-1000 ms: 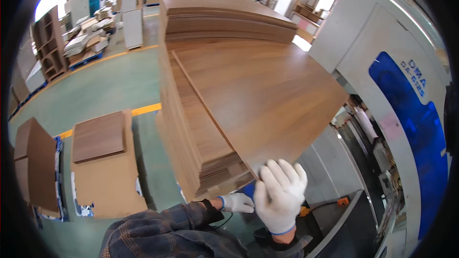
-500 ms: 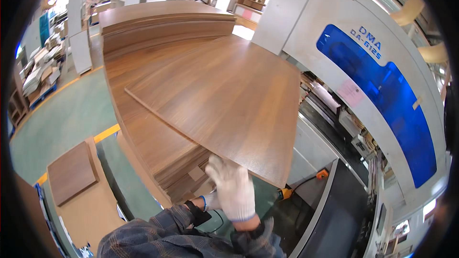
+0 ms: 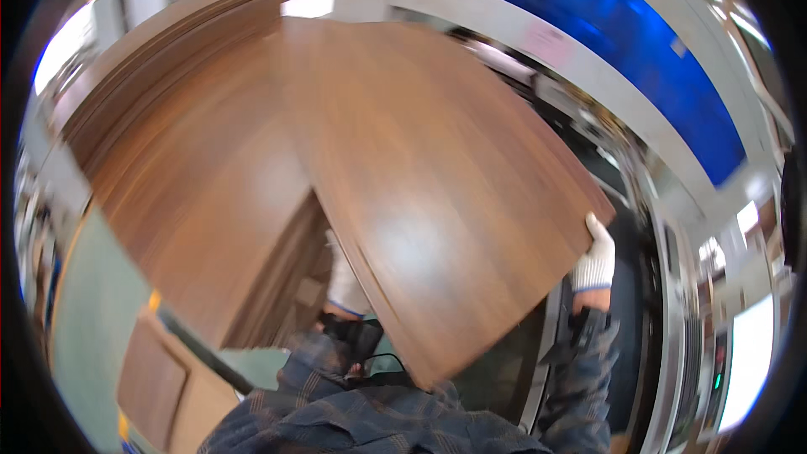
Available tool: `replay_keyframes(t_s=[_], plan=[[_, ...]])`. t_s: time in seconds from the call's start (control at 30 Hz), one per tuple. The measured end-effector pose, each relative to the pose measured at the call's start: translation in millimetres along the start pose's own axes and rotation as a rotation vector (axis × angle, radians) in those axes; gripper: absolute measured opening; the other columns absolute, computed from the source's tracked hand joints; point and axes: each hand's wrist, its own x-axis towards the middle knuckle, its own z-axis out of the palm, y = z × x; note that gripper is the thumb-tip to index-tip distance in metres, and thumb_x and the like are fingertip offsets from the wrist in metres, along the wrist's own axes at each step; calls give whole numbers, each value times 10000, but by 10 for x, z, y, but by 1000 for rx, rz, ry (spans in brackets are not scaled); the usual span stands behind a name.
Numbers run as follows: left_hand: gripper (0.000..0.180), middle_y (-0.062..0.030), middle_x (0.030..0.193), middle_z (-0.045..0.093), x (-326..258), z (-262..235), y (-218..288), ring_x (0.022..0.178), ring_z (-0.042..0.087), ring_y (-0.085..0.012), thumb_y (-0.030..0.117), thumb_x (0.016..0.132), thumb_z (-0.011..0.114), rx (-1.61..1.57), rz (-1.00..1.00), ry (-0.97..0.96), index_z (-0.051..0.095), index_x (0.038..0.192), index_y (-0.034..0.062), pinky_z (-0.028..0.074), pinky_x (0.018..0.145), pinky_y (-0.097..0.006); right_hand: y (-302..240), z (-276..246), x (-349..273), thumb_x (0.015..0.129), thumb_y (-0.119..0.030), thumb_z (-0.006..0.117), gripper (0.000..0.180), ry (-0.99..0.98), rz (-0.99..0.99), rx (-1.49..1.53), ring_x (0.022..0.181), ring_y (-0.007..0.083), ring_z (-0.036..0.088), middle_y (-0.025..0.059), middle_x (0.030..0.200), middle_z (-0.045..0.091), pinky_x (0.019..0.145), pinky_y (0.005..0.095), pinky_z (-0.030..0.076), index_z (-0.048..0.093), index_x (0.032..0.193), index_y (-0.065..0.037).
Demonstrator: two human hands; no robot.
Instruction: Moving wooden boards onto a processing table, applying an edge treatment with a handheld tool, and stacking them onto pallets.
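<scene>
Board (image 3: pixel 429 176): a large brown wood-grain sheet is held in front of the body, between the stack and the machine; its near corner is pointed toward the waist, and its far left part is seen over the stack (whether it is touching there cannot be told).
Right grip (image 3: pixel 597 259): white-gloved, closed on the right corner of the board, with the thumb laid over the top face; the weight is probably shared this way and the wide sheet kept from tipping.
Left grip (image 3: pixel 346 279): also gloved, placed by the left edge and partly hidden by the board; how far it is closed cannot be told, though support from that side seems likely.
Stack (image 3: pixel 197 193): matching sheets are piled flat at the left, presumably so that their faces are kept unbent.
Taller pile (image 3: pixel 168 63): more brown sheets are stacked higher, beyond the flat top of the stack.
Machine (image 3: pixel 605 50): a pale body with a blue window is seen beyond the board, to the right.
Small panel (image 3: pixel 151 387): laid on cardboard (image 3: pixel 210 408) at the lower left, perhaps to be spared scuffs.
</scene>
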Motion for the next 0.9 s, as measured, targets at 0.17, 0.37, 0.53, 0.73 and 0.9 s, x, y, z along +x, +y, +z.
replay_keyframes(t_s=[0.17,0.37,0.53,0.73,0.9], plan=[[565,-110,1304,645,865,556,179,1212,571,-277,460,1048,550,476,-105,351,564,1372,-3,450,1064,-447,-696,-1197,364,993,-252,665,320,126,-105,-66,958,289,711,153,1126,734,811,425,584,658,1217,-24],[397,-119,1157,682,1336,745,-1167,1076,647,-253,201,870,640,588,-269,432,640,1195,-26,509,994,-404,-981,-2536,302,1009,-265,659,372,212,-199,50,988,266,713,147,1176,720,847,415,596,631,1284,-15],[375,-115,1137,694,1630,368,-2206,1078,659,-274,114,840,625,540,-499,370,660,1196,1,529,983,-425,-913,-3292,-24,1032,-231,638,371,404,-180,227,1073,290,705,137,1233,711,938,437,590,614,1341,-29],[404,-72,1045,687,2009,-50,-3567,949,664,-216,43,824,678,617,-738,266,628,1223,2,551,889,-369,-809,-4213,-295,1029,-258,655,391,785,-294,-18,997,282,724,155,1177,720,871,434,608,628,1298,24],[470,-116,1179,687,2352,-515,-4689,1074,671,-278,11,844,667,506,-922,204,594,1308,-16,552,973,-419,-811,-4754,95,1024,-263,663,377,906,-481,-53,990,253,711,120,1178,719,871,413,585,651,1285,9]])
